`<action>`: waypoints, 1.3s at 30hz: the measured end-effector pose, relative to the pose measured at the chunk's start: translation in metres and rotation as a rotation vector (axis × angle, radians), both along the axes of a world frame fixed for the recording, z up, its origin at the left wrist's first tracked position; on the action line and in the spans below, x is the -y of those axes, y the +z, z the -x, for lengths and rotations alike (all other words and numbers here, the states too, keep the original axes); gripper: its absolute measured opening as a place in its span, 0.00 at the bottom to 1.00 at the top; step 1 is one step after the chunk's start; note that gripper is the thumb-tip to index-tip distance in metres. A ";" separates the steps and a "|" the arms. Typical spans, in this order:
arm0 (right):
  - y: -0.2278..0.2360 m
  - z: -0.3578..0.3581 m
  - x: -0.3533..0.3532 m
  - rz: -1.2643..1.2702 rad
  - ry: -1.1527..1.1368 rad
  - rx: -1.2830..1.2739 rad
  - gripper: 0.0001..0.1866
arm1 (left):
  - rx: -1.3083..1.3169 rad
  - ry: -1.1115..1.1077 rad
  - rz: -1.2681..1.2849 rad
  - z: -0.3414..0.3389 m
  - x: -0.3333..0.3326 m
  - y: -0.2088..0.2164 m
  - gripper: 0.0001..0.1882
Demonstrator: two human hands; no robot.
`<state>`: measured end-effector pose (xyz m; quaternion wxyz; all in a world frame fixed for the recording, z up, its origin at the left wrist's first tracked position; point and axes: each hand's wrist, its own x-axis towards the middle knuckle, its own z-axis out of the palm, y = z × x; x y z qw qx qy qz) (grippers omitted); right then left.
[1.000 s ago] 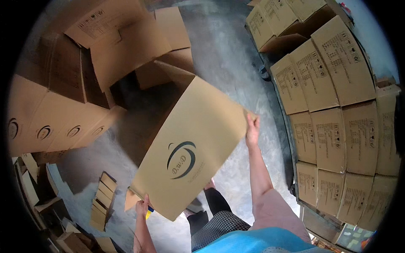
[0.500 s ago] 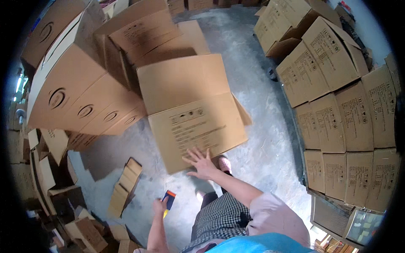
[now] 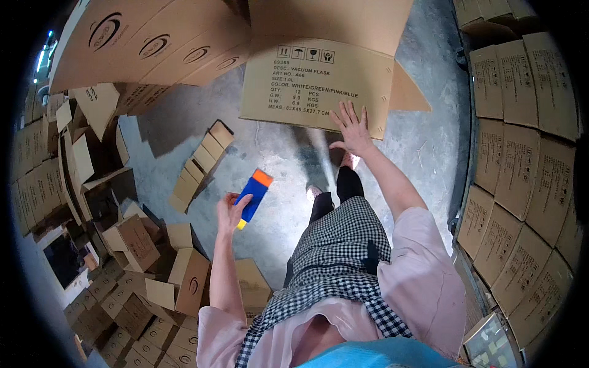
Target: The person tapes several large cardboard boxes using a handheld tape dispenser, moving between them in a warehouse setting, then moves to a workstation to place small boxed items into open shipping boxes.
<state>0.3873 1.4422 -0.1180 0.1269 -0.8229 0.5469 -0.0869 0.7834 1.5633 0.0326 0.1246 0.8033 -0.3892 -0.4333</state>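
My left hand is closed around a flat blue tool with an orange end and a yellow tip, held above the floor. What kind of tool it is I cannot make out. In front of me stands a large brown cardboard box, its printed panel facing me and a flap sticking out at the right. My right hand, fingers spread, lies against the lower right part of that panel, its thumb below the panel's edge. The far part of the box is cut off by the top of the view.
Large cartons stand at the upper left. A folded cardboard strip lies on the grey floor. Stacked printed cartons line the right side. Several small open boxes crowd the lower left.
The view has shifted, so the box appears higher. My right hand has moved to the panel's lower right part. The blue tool in my left hand has turned, showing more of its broad face.
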 end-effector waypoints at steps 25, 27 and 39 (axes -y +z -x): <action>0.050 0.041 -0.090 -0.469 -1.183 0.936 0.08 | -0.455 -0.829 -0.274 0.223 0.141 0.010 0.22; 0.026 0.090 -0.094 -0.141 -1.447 0.796 0.08 | -0.293 -0.989 -0.213 0.243 0.137 0.012 0.21; -0.060 0.209 -0.074 0.126 -1.421 1.278 0.08 | -0.381 -0.757 -0.069 0.282 0.121 -0.030 0.16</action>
